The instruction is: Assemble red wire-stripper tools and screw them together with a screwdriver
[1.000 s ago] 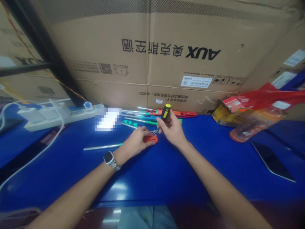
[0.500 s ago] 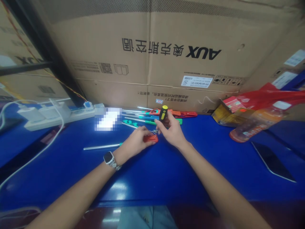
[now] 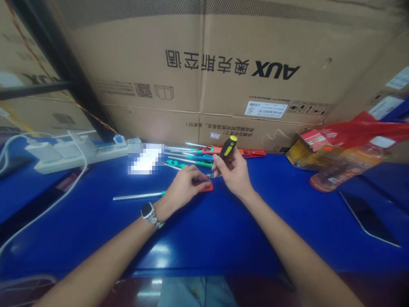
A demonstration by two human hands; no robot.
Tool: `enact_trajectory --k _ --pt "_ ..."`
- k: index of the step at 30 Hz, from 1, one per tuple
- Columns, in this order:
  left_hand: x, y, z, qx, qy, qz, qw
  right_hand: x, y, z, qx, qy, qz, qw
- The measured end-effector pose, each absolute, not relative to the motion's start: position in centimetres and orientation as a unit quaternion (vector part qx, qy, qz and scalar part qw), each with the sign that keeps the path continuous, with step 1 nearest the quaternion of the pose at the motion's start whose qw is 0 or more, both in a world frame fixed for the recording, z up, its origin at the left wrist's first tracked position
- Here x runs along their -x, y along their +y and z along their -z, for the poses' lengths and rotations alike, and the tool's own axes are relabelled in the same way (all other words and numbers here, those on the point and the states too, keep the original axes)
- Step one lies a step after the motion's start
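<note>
My left hand (image 3: 185, 185) is closed around a long-nosed lighter (image 3: 209, 186) lying on the blue table. Its red handle end shows past my fingers, and its metal tube (image 3: 137, 197) sticks out to the left from under my hand. In my right hand (image 3: 236, 175) is a screwdriver (image 3: 228, 147) with a black and yellow handle, tilted with the handle up. Its lower end points toward small parts by the red handle; the tip is too small to make out. Just behind my hands lie several more long-nosed lighters (image 3: 249, 153) in red, green and blue.
A big cardboard box (image 3: 223, 30) stands behind the blue table (image 3: 255, 243). On the left are a white power strip (image 3: 92, 151) with plugs and a cable (image 3: 60, 198). To the right lie a drink bottle (image 3: 348, 168), a small carton (image 3: 298, 153) and a dark phone (image 3: 367, 215).
The screwdriver's handle has tipped to the right, and my right hand has shifted slightly right with it. My left fingers have moved a little over the lighter's red handle.
</note>
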State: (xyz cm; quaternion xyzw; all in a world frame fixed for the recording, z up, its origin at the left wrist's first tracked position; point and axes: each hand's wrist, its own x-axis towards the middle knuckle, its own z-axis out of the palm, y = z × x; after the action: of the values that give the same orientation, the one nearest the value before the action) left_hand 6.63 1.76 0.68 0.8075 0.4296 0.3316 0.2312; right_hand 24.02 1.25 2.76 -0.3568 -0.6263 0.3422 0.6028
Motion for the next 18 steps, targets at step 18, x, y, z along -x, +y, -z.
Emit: enact_trajectory --k 18 --pt "-6.66 1.53 -0.8 -0.804 0.419 -0.342 0.249 -23.88 1.07 -3.0 0.351 -0.615 -0.349 0.613"
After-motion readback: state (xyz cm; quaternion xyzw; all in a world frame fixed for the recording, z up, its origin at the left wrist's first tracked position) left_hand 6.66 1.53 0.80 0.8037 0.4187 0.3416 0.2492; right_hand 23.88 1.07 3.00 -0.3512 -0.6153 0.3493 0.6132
